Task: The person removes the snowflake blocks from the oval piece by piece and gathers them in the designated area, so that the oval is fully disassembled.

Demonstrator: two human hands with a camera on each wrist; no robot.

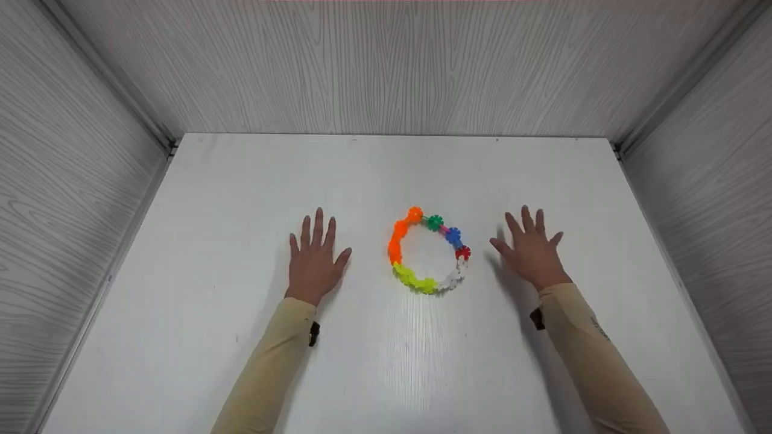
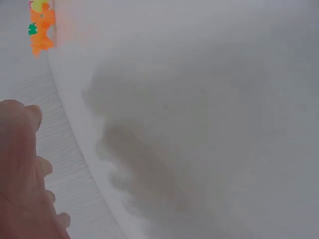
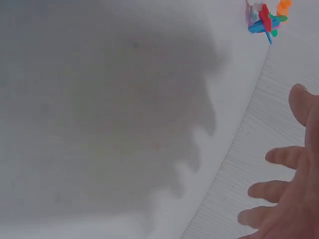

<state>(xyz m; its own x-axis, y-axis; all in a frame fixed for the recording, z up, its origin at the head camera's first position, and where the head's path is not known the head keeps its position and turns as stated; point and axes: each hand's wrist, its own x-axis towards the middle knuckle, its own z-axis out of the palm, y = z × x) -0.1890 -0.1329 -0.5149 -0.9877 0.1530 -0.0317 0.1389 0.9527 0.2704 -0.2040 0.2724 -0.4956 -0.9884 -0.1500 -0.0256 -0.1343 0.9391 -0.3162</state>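
Note:
A ring of linked plastic snowflake discs lies on the white table, between the two hands. Orange discs form its left side, yellow-green and clear white ones the near side, and red, blue, pink and green ones the right and far side. To its left, my left hand is palm down with fingers straight and spread. On the other side my right hand hovers above its shadow, fingers spread. Neither hand holds anything or touches the ring. Part of the ring shows at the top corner of the left wrist view and of the right wrist view.
The white table reaches to a grey wood-grain panel at the back. Similar panels stand on the left and right. Both forearms wear tan sleeves, with a dark strap at each wrist.

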